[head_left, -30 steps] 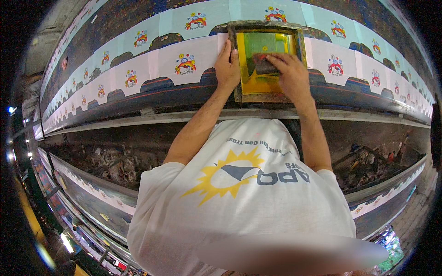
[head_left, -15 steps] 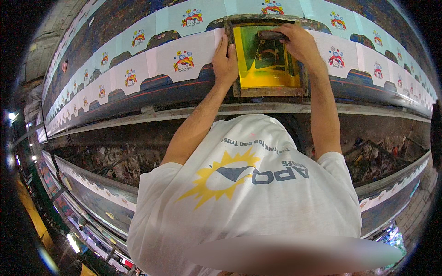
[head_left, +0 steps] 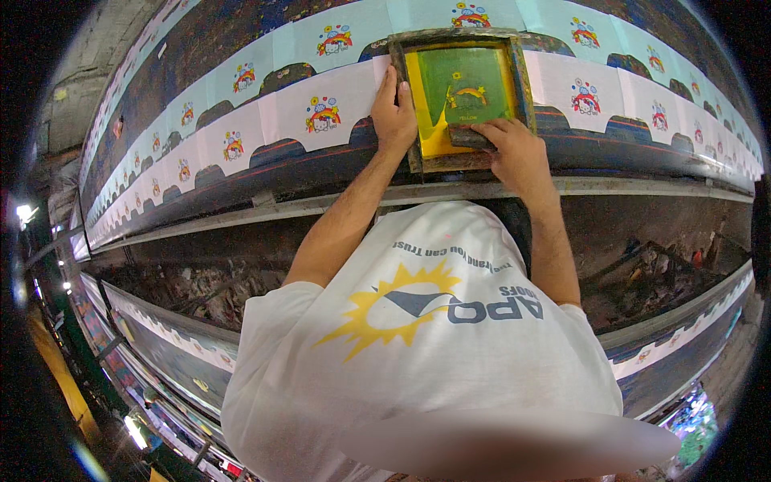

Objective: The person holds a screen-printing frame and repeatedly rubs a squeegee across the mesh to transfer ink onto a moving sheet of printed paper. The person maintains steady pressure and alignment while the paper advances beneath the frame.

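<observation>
A wooden screen-printing frame (head_left: 524, 80) lies over the pale printed cloth on the long table in front of me. Its mesh (head_left: 482, 68) is green, with a small rainbow-like design in the middle. My left hand (head_left: 394, 116) grips the left side of the frame, fingers pointing away from me. In my right hand (head_left: 518, 153) is a dark squeegee (head_left: 464, 136), pressed on the mesh near the frame's close edge. Yellow ink (head_left: 434, 149) lies around the squeegee and along the left side of the mesh. The cloth under the frame is hidden.
Pinkish cloth pieces (head_left: 285, 120) and light blue ones (head_left: 297, 44) with colourful cartoon prints run in rows along the table. A rail (head_left: 321, 203) borders the table's near side. Behind me stands another long table (head_left: 181, 353) with printed cloth.
My right hand has drawn the squeegee toward me, from the far part of the mesh to its near part. The mesh behind it now shows green with the design plainer. My left hand stays put.
</observation>
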A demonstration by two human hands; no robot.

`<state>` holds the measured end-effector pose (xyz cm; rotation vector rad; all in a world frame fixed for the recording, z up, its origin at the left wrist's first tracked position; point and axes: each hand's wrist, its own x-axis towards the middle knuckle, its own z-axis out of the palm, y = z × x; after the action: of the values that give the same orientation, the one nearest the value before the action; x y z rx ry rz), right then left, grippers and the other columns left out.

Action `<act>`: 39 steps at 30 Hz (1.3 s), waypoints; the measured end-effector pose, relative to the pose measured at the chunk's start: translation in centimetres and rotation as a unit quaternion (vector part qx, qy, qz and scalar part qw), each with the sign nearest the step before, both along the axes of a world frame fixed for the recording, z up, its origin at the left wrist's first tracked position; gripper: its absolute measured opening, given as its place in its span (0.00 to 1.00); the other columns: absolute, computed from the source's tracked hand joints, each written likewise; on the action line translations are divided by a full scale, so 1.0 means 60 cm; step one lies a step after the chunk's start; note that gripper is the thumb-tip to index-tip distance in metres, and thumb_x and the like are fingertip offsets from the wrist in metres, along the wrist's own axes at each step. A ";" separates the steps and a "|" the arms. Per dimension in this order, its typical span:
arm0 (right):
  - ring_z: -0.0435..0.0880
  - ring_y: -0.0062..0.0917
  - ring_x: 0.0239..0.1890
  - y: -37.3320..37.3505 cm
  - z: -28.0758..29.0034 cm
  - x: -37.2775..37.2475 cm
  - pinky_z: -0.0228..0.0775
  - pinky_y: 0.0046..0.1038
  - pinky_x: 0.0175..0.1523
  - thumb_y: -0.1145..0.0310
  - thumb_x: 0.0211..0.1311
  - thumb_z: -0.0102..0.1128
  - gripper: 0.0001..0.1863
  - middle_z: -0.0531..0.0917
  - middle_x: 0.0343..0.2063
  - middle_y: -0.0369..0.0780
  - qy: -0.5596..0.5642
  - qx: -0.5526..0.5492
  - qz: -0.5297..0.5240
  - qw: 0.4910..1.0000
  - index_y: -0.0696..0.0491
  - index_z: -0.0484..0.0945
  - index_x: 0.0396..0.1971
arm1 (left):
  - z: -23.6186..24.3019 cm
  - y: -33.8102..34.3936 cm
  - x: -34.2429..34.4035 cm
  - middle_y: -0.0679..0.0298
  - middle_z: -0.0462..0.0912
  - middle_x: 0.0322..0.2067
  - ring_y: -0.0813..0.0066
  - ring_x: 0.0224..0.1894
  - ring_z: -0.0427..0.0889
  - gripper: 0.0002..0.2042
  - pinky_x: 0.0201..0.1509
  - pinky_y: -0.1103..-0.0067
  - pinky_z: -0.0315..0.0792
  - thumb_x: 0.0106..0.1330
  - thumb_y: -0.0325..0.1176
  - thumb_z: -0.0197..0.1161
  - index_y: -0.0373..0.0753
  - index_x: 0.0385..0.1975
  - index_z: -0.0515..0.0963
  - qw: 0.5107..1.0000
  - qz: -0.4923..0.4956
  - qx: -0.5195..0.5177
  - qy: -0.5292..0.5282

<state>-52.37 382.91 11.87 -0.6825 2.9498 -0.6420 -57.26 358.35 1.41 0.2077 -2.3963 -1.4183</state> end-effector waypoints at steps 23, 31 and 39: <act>0.85 0.44 0.58 -0.028 -0.010 -0.026 0.79 0.43 0.65 0.83 0.53 0.62 0.30 0.89 0.53 0.42 -0.025 -0.015 0.000 1.000 0.46 0.88 0.57 | 0.004 0.001 0.001 0.39 0.73 0.72 0.45 0.76 0.72 0.25 0.80 0.63 0.65 0.81 0.33 0.56 0.25 0.73 0.70 0.999 -0.003 0.032 0.001; 0.84 0.41 0.59 -0.037 -0.003 0.007 0.79 0.41 0.66 0.86 0.49 0.61 0.34 0.88 0.55 0.40 -0.040 -0.011 -0.037 0.998 0.46 0.88 0.58 | -0.004 0.001 -0.001 0.39 0.75 0.71 0.45 0.74 0.74 0.25 0.80 0.62 0.66 0.81 0.36 0.57 0.25 0.71 0.72 0.999 -0.002 0.047 0.016; 0.84 0.42 0.61 -0.031 -0.002 -0.005 0.79 0.40 0.66 0.86 0.47 0.62 0.35 0.88 0.55 0.41 -0.062 -0.006 -0.028 0.998 0.46 0.87 0.59 | -0.004 0.005 0.001 0.38 0.73 0.72 0.43 0.75 0.73 0.32 0.80 0.61 0.65 0.72 0.34 0.69 0.25 0.73 0.70 0.999 0.004 0.051 -0.010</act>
<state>-52.64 381.02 11.72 -0.5407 2.8622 -0.6801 -57.22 358.68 1.15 0.2572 -2.3394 -1.5429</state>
